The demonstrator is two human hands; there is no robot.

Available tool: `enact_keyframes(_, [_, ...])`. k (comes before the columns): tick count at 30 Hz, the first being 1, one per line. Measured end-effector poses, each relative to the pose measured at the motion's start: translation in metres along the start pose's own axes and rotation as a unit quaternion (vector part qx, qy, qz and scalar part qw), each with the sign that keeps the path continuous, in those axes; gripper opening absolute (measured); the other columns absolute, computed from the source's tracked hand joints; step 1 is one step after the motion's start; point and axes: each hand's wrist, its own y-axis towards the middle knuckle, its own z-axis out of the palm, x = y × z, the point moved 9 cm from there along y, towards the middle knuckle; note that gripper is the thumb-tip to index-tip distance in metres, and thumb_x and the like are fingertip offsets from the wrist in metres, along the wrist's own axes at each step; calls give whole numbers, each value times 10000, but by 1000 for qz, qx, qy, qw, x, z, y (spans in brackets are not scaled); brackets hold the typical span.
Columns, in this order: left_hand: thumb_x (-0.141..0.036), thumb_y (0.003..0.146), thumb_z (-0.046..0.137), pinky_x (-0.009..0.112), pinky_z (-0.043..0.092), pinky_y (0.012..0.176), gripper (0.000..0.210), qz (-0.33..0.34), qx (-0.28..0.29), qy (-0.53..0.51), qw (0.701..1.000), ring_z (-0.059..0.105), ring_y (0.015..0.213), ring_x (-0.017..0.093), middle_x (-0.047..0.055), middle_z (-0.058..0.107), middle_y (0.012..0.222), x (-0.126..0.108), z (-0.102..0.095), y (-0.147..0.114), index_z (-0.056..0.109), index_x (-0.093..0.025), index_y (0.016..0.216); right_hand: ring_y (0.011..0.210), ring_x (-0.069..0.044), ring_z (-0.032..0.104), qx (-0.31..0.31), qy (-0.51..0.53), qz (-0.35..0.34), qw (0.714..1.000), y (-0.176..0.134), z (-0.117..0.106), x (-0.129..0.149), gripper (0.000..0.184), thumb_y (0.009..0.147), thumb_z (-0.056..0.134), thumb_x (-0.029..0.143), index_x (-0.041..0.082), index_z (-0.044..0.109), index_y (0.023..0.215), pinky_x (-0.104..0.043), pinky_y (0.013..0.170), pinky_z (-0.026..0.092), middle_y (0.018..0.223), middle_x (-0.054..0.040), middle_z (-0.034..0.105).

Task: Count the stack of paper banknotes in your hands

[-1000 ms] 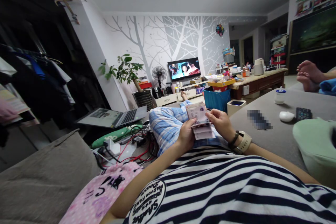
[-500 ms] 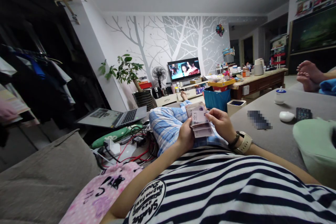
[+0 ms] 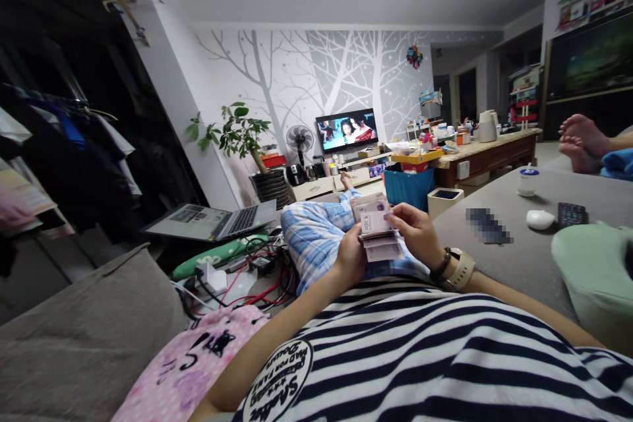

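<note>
A folded stack of purplish banknotes is held over my lap, in front of the striped shirt. My left hand is closed around the stack's left side, its fingers partly hidden behind the notes. With thumb and fingertips, my right hand pinches the right edge of the front note. Some notes fan up behind that one, and more ends hang below it. A pale watch and a dark bead bracelet sit on my right wrist. Blue plaid trousers cover my crossed legs beneath.
Left of my legs lie an open laptop and tangled cables. On the grey surface at right are a white mouse, a remote and a lidded jar. Another person's bare feet rest beyond.
The front banknote has tipped downward slightly, with more of the notes behind it showing above. My right hand keeps its pinch; both hands stay nearly in place.
</note>
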Motion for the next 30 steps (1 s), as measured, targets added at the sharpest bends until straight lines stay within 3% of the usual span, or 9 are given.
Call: enact_keyframes(30, [-344,864,647,400,587,837,271,-10,-25,19,999,758,918,315,95,793,866,1,-4,-3,752,-165,1038,599,-144,424,-4,-11,-1,1000,-1,-1,0,369,836,682,546,216,591,698,-291,565,354,628,20,501])
